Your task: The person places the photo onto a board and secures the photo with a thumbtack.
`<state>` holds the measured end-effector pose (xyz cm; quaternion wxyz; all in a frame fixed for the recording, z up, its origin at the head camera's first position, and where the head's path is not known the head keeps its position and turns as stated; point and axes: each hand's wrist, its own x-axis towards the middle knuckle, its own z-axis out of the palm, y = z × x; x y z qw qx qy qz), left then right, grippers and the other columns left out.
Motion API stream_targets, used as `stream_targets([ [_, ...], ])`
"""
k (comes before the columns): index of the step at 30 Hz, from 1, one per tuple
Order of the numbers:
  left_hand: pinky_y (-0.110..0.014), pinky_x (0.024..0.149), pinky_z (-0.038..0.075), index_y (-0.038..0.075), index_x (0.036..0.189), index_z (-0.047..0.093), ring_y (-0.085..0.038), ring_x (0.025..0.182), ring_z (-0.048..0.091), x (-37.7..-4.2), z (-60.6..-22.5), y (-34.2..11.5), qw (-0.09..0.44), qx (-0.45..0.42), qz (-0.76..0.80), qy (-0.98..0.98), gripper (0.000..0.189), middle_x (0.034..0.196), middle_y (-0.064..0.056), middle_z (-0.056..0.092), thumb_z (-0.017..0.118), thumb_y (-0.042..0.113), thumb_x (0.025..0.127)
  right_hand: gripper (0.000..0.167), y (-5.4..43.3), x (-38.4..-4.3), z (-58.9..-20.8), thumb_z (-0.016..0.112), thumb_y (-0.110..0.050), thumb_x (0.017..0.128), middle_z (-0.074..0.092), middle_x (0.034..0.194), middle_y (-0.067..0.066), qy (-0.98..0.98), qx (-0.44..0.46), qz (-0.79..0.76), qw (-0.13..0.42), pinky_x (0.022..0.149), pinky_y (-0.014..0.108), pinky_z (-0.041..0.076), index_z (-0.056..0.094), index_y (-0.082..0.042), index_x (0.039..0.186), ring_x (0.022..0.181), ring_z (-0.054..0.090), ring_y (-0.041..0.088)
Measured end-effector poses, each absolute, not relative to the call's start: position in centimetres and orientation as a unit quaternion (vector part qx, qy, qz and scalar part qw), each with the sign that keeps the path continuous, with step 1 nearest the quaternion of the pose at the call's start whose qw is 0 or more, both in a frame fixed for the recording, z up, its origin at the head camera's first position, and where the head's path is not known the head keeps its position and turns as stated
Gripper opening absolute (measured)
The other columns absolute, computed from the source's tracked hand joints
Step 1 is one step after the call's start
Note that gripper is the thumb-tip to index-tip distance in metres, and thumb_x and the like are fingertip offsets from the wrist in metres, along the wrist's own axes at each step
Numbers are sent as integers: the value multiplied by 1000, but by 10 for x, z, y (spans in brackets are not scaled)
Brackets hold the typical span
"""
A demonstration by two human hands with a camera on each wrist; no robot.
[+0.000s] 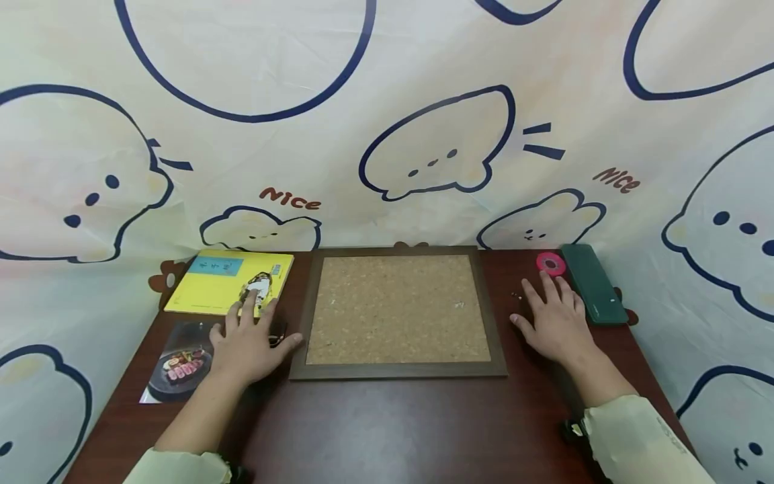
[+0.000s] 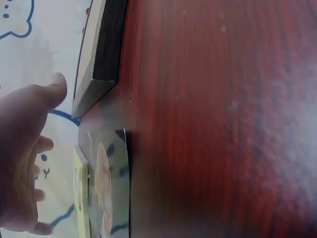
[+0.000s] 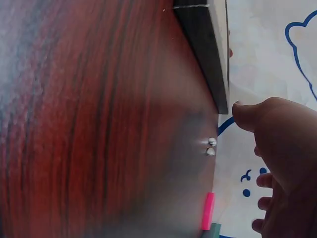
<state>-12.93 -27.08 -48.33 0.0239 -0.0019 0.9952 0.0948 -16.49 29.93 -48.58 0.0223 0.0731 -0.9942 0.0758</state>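
A cork board (image 1: 399,316) in a brown wooden frame lies on the table between the two hands. My left hand (image 1: 246,346), fingers spread and holding nothing, hovers over the table left of it. Its fingertips overlap the lower edge of a yellow book (image 1: 211,289) in the head view. Beside that hand lies a photo of a plate of food (image 1: 178,366). On the other side, my right hand (image 1: 555,326) is likewise spread with nothing in it. Two small silver pins (image 3: 211,147) sit near its thumb. Beyond its fingertips is a pink tape roll (image 1: 551,263).
A dark green case (image 1: 594,284) lies along the table's right edge. White cloth (image 1: 423,54) with blue cartoon outlines hangs behind and on both sides. The brown tabletop (image 1: 387,430) reaches forward from the board toward the person.
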Motion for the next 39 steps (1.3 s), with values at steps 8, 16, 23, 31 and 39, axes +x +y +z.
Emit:
stream_targets([
  [8,-86,90,33,5,160,36,-66,136,20,-112,-483,-282,80,-54,111,989,102,161,-35,13,59,76,90,75,301,-174,-497,66,-41,100,42,144,33,-992,79,103,7,104,68,35,40,1,157,126,36,53],
  [16,-80,81,44,3,161,30,-68,127,27,-105,-483,-294,95,-58,140,984,104,157,-37,16,68,68,89,56,306,-186,-500,65,-24,102,54,133,32,-985,60,164,-6,104,64,42,49,6,147,122,47,49],
  [23,-79,83,43,2,161,29,-69,124,32,-105,-486,-295,111,-70,153,980,102,155,-38,17,79,52,87,39,311,-200,-506,62,-16,103,61,125,30,-982,68,179,1,103,65,42,61,6,134,116,56,48],
  [31,-78,86,43,2,160,30,-67,122,36,-114,-489,-298,105,-83,161,978,107,151,-39,23,84,51,82,33,307,-214,-502,60,-16,104,64,122,28,-979,63,192,-3,102,64,44,66,4,129,114,59,47],
  [39,-69,82,49,3,160,33,-65,114,46,-116,-482,-301,92,-75,208,971,93,144,-43,27,83,18,83,27,308,-217,-505,58,-14,104,67,120,28,-981,55,186,6,98,63,46,70,3,122,112,61,47],
])
